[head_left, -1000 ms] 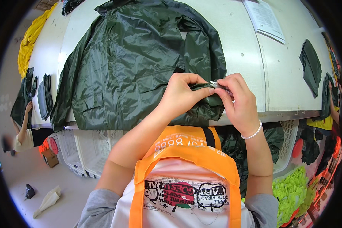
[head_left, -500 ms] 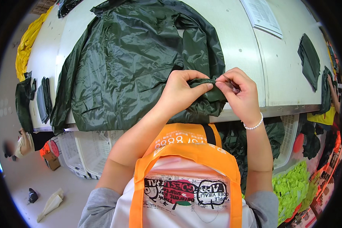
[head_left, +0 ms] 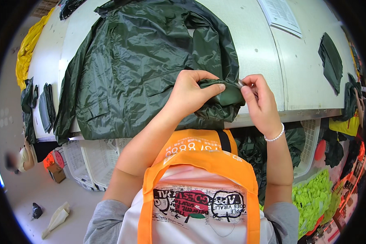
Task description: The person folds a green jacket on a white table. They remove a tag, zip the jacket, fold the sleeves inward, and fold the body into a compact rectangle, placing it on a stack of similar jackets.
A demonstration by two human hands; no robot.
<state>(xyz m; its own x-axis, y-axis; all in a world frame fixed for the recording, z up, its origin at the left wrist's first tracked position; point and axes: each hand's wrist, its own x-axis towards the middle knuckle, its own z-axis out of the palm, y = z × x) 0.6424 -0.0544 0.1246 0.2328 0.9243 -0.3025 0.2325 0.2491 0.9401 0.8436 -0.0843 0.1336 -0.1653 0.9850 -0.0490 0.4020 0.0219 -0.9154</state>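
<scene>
A dark green rain jacket (head_left: 130, 69) lies spread over the white table, its collar at the far side. My left hand (head_left: 191, 91) is closed on the bunched end of its right-hand sleeve, thumb on top. The sleeve opening (head_left: 227, 95) is turned so that its smooth lining shows. At its right edge, my right hand (head_left: 259, 97) pinches a small silvery metal tool (head_left: 240, 83), which looks like thread snips. Most of this tool is hidden by my fingers.
A paper stack (head_left: 278, 16) lies at the far right, with a folded dark garment (head_left: 330, 63) beyond it. Yellow fabric (head_left: 28, 49) hangs at the far left. White plastic crates (head_left: 97, 158) stand below the table edge, and lime-green garments (head_left: 313, 199) are heaped lower right.
My right hand has drawn slightly away from my left, and the metal tool's tip now shows at the sleeve edge. The sleeve end has turned, showing more of its smooth lining.
</scene>
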